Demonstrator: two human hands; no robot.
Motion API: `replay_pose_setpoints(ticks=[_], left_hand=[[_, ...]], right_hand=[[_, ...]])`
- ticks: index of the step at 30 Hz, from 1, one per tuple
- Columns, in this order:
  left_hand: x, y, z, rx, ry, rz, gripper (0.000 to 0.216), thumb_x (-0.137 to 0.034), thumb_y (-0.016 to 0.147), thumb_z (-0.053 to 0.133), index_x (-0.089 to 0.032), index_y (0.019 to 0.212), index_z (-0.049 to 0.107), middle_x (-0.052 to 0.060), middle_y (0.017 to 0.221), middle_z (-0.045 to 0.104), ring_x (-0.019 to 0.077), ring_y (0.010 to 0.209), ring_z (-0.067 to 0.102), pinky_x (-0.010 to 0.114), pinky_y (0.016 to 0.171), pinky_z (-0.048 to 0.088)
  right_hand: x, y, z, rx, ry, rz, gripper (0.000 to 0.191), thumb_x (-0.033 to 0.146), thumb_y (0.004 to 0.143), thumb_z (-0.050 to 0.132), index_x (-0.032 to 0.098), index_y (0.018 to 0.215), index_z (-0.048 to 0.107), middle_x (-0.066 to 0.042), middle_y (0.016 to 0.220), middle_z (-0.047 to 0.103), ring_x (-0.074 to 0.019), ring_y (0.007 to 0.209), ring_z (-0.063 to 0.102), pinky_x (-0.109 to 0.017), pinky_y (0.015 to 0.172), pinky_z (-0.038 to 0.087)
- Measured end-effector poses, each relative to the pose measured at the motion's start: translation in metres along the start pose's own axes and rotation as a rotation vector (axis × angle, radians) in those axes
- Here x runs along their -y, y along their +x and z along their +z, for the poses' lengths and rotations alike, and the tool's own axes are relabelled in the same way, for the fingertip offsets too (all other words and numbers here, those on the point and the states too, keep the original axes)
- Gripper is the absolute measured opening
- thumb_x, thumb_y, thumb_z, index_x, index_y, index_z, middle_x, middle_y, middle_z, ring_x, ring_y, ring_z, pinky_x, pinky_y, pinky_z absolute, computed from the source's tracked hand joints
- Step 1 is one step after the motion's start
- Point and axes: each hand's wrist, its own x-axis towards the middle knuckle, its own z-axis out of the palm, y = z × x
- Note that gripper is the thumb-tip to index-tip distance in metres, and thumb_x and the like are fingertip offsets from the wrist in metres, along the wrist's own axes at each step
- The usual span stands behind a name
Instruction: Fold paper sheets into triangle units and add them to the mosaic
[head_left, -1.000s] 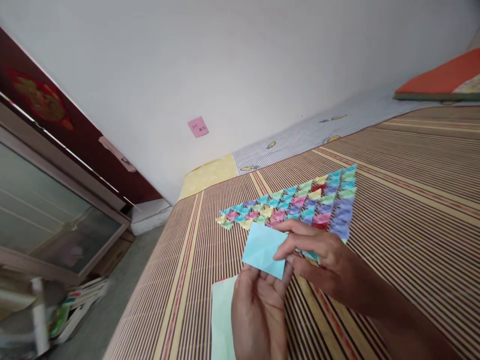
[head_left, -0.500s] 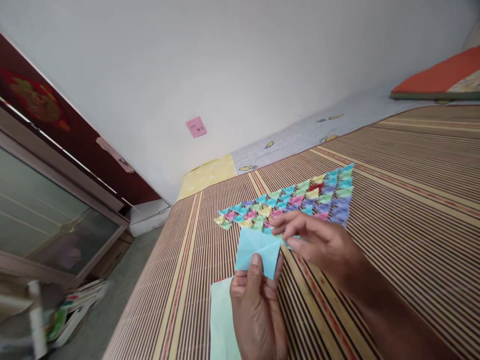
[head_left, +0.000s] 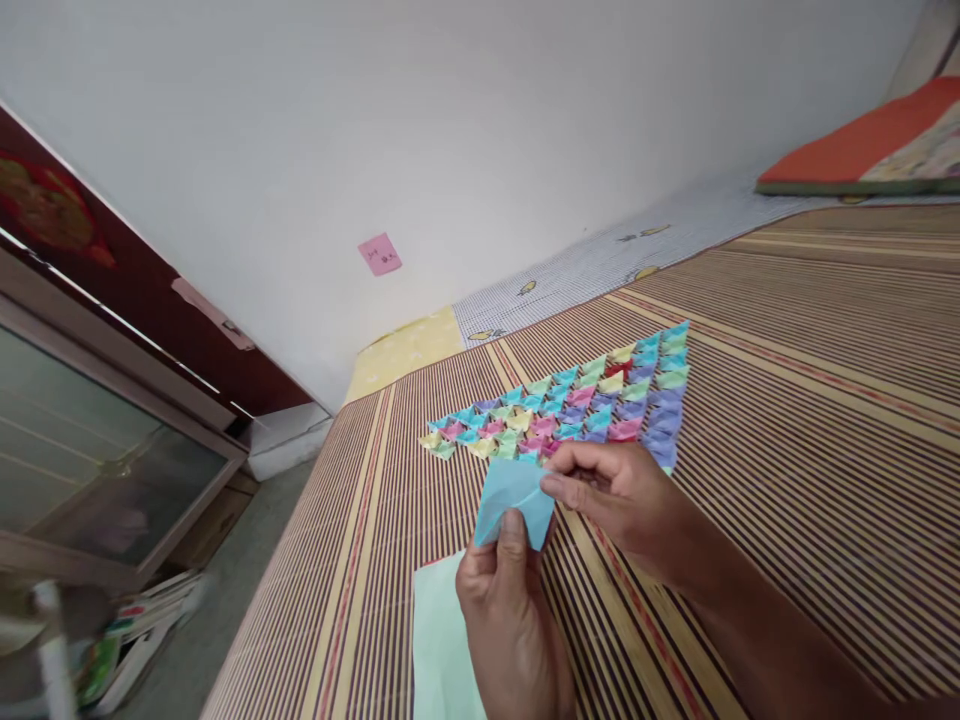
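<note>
A blue square of folded paper [head_left: 515,487] with crease lines is held up in front of me. My left hand [head_left: 511,610] grips its lower edge, thumb on the front and fingers behind. At the paper's right corner, my right hand [head_left: 619,495] pinches the edge between thumb and fingertips. Just beyond lie rows of small folded paper pieces [head_left: 577,396] in blue, green, pink, yellow and purple, partly hidden by my hands. Beside my left wrist rests a pale green paper sheet [head_left: 442,640], partly covered by that hand.
Under everything is a striped bamboo mat [head_left: 375,520] on a bed. An orange folded quilt [head_left: 847,150] sits at the far right. A pink note [head_left: 380,255] is stuck on the white wall. At left are a glass-fronted cabinet [head_left: 97,450] and a pile of papers [head_left: 142,630] on the floor.
My right hand has come in to the paper's right corner and now pinches it. The blue paper has tilted and bent a little. The view has shifted slightly.
</note>
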Motion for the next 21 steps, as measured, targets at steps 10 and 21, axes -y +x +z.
replay_pose_setpoints(ticks=[10,21], left_hand=[[-0.004,0.000,0.001,-0.044,0.085,0.003,0.026,-0.030,0.066,0.090,-0.013,0.082,0.081,0.010,0.085,0.080,0.0303,0.092,0.075,0.042,0.090,0.059],[-0.006,0.007,-0.003,0.035,-0.076,-0.119,0.026,-0.024,0.062,0.091,-0.012,0.084,0.081,0.012,0.089,0.081,0.0285,0.088,0.076,0.041,0.090,0.058]], right_hand=[[0.011,-0.003,0.009,-0.051,-0.148,-0.084,0.018,0.031,0.088,0.063,0.019,0.074,0.062,0.003,0.066,0.051,-0.0135,0.062,0.045,-0.027,0.058,0.037],[0.001,-0.002,0.007,0.021,-0.029,0.023,0.023,0.036,0.089,0.062,0.018,0.075,0.064,0.001,0.069,0.057,-0.0154,0.066,0.051,-0.028,0.061,0.039]])
